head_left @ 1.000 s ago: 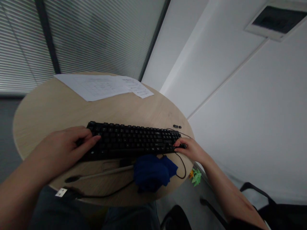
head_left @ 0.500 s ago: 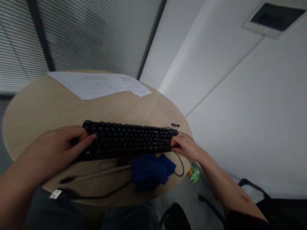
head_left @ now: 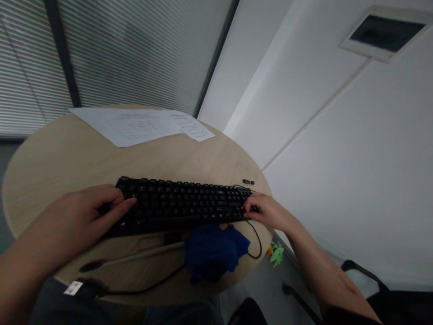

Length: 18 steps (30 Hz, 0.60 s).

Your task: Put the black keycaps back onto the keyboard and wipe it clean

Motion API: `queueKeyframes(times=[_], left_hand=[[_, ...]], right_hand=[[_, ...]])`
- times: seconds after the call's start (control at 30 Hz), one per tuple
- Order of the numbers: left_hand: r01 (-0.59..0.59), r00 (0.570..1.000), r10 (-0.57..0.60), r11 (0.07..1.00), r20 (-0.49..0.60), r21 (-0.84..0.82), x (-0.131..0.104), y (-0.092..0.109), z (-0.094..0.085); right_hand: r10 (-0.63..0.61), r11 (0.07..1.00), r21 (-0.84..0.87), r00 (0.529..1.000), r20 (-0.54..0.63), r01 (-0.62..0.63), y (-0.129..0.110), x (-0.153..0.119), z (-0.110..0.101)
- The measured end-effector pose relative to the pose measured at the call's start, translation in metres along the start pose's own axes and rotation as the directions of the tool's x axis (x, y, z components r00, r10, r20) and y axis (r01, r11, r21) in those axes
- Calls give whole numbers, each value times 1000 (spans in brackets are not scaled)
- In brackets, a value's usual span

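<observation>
A black keyboard (head_left: 182,205) lies across the near half of the round wooden table, or just above it; I cannot tell which. My left hand (head_left: 98,210) grips its left end, thumb over the keys and fingers curled round the edge. At the right end my right hand (head_left: 262,208) is closed on the keyboard's corner, its fingertips bent over the keys. In front of the keyboard sits a crumpled blue cloth (head_left: 213,253). Beside the cloth a brush-like tool with a pale handle (head_left: 145,253) lies on the table.
Printed papers (head_left: 142,126) lie at the far edge of the table (head_left: 84,158). Small black pieces (head_left: 248,182) rest near the right edge. A black cable (head_left: 149,289) runs along the near edge. A chair (head_left: 365,275) stands right, and a green object (head_left: 276,253) is below.
The whole view has shifted slightly, so the table and keyboard appear a little lower. Both hands keep their hold on the keyboard's ends.
</observation>
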<state>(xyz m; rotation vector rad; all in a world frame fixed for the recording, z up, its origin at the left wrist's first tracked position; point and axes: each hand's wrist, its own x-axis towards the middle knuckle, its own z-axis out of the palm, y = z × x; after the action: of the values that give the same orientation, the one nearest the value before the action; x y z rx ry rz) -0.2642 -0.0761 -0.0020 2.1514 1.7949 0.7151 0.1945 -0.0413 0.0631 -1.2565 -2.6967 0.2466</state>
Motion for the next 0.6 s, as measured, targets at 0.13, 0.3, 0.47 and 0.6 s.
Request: queueKeyframes(times=[0.13,0.3,0.47,0.6], left_hand=[[6,1000,-7,1000,21,20,2,-3,3],[-6,1000,5,1000,6,19,2,-11,7],[-19,1000,19,1000,3,19,2,-15,8],[-13,1000,13,1000,9,26,3,-18,10]], right_hand=[[118,991,-32,972,-203,-127,47,19,-17],[262,922,-250,952,-160,-296,109,50,-13],[272,909,-294,955,-114,-294,127,64,0],[312,897,-298,945,-92,-326,132,68,3]])
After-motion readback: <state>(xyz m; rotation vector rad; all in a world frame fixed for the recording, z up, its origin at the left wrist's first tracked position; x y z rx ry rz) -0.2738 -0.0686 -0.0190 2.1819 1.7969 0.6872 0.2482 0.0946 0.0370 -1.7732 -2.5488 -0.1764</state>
